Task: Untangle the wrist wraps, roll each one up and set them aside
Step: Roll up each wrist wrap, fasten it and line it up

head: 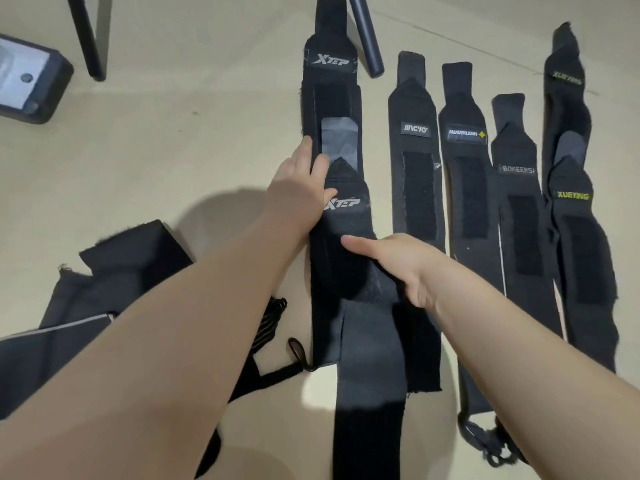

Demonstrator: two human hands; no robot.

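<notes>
Several black wrist wraps lie flat in a row on the beige floor. Two wraps with white logos overlap end to end in the middle: the far one (330,84) and the near one (346,237). My left hand (301,178) rests flat with fingers spread on the left edge where they overlap. My right hand (391,261) presses flat on the near wrap's lower part. To the right lie three single wraps (417,174) (467,181) (519,209), then two with yellow lettering (575,216). More tangled wraps (114,292) sit at the lower left under my left forearm.
Two black furniture legs (88,39) (367,36) stand on the floor at the top. A dark box-like device (27,81) sits at the far left. Bare floor (173,150) stretches between it and the wraps.
</notes>
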